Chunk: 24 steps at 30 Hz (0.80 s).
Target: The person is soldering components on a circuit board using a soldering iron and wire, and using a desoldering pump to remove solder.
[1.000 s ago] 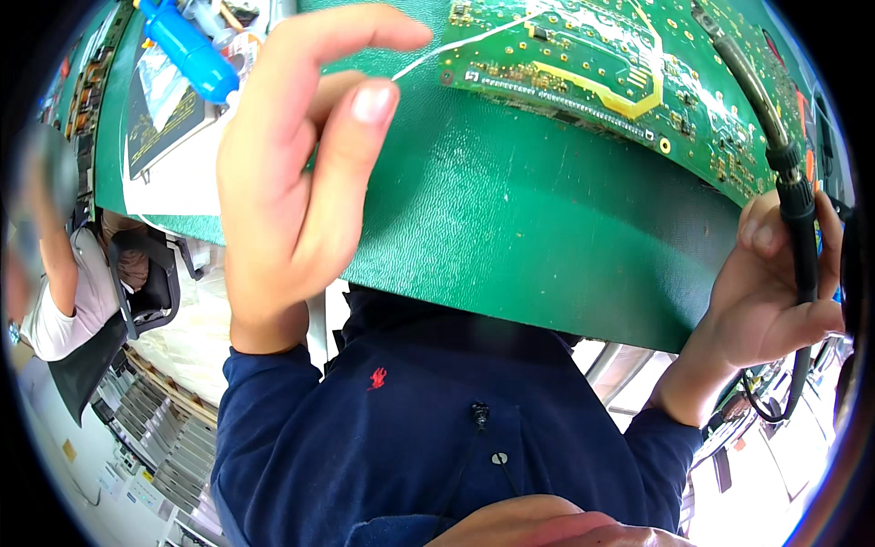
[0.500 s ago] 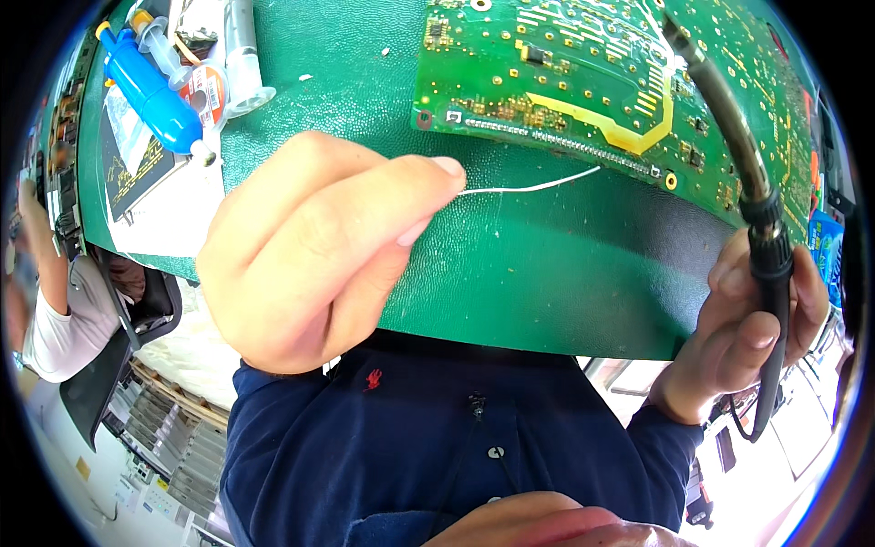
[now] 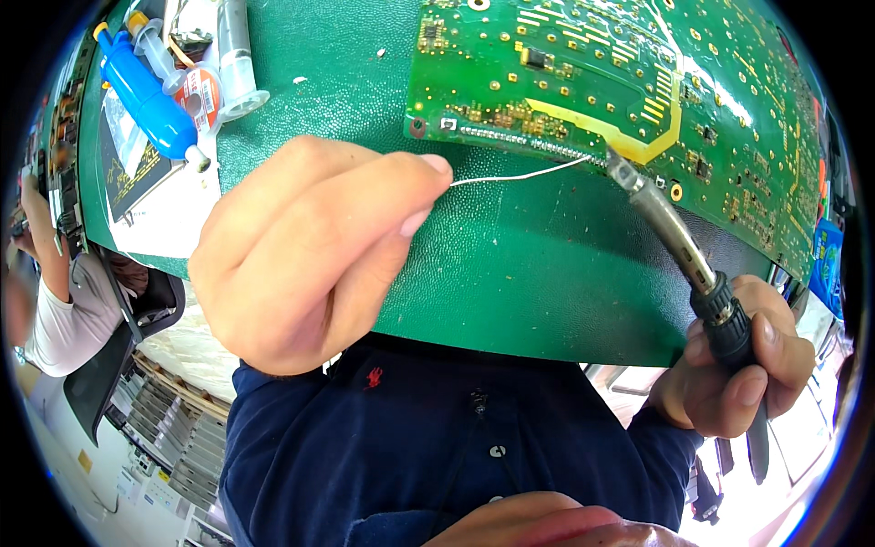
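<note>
The circuit board (image 3: 756,155), likely stiff yet fragile, suits an edge hold. The right hand (image 3: 779,356) clasps the soldering iron (image 3: 673,234) by its handle, tip at the board's near edge; the left hand (image 3: 310,251) pinches probably bendable wire (image 3: 524,177) ending there.

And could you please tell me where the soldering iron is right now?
In the head view, the soldering iron is right of centre, held in the right hand, its tip at the near edge of the circuit board.
</note>
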Each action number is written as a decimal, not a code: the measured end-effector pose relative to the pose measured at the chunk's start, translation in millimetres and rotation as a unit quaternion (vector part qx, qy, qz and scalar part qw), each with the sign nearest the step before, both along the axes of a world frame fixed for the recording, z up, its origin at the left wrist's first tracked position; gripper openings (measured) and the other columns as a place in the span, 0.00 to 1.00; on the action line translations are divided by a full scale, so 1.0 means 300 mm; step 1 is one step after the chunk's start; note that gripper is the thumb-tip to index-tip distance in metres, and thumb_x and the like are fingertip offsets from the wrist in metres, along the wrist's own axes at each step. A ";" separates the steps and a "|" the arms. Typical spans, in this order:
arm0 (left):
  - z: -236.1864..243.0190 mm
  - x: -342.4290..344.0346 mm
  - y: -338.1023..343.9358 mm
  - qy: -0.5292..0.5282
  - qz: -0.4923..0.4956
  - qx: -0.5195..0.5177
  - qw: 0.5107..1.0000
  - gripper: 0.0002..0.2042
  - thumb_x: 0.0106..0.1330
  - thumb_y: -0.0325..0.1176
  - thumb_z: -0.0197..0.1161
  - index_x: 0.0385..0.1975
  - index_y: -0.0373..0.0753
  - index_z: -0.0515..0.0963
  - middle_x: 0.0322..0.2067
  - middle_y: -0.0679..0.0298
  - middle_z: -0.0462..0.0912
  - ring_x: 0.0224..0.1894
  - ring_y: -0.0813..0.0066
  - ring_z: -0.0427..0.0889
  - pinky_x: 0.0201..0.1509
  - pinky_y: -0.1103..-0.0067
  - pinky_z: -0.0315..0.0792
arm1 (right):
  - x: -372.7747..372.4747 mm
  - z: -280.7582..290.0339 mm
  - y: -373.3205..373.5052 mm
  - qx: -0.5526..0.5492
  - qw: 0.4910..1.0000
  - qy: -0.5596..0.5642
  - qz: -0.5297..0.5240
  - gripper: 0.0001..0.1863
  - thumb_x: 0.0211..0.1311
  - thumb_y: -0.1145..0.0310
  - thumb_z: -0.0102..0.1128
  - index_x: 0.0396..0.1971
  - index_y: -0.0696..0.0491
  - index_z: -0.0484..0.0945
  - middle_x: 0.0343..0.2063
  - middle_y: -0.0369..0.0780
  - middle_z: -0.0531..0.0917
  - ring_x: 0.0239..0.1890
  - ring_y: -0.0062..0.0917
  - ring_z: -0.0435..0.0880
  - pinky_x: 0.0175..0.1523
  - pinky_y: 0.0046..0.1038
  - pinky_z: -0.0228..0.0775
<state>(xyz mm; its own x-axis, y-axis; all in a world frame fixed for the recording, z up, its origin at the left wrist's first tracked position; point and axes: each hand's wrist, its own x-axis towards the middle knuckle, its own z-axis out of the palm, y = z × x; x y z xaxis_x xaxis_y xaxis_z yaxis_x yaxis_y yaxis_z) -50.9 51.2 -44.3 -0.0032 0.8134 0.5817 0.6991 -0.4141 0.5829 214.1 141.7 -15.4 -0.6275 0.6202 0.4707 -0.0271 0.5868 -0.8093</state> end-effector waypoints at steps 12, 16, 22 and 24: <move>0.000 -0.005 -0.008 0.002 -0.009 -0.005 1.000 0.10 0.47 0.12 0.59 0.30 0.28 0.75 0.24 0.54 0.80 0.23 0.70 0.77 0.27 0.83 0.69 | -0.016 -0.010 -0.026 0.042 0.998 -0.010 -0.037 0.16 0.62 0.61 0.43 0.40 0.58 0.70 0.09 0.36 0.69 0.12 0.19 0.67 0.18 0.22 0.54; 0.003 -0.002 -0.008 0.004 -0.006 -0.007 1.000 0.10 0.46 0.12 0.59 0.30 0.27 0.75 0.24 0.54 0.80 0.23 0.70 0.77 0.27 0.83 0.69 | -0.023 -0.011 -0.034 0.038 0.998 -0.007 -0.049 0.15 0.62 0.62 0.42 0.39 0.59 0.70 0.09 0.36 0.68 0.12 0.20 0.66 0.17 0.21 0.54; 0.006 -0.005 -0.008 0.009 -0.007 0.001 1.000 0.10 0.46 0.12 0.59 0.30 0.27 0.75 0.24 0.54 0.80 0.23 0.70 0.77 0.28 0.82 0.69 | -0.027 -0.008 -0.036 0.037 0.998 -0.005 -0.041 0.15 0.61 0.63 0.41 0.39 0.59 0.70 0.08 0.37 0.68 0.11 0.20 0.66 0.16 0.21 0.54; 0.003 -0.008 -0.009 0.010 -0.010 0.005 1.000 0.10 0.46 0.12 0.59 0.30 0.27 0.75 0.24 0.54 0.80 0.23 0.70 0.77 0.28 0.82 0.69 | -0.020 -0.006 -0.034 0.026 0.999 -0.006 -0.027 0.15 0.61 0.63 0.41 0.39 0.59 0.70 0.08 0.37 0.67 0.11 0.20 0.66 0.16 0.21 0.54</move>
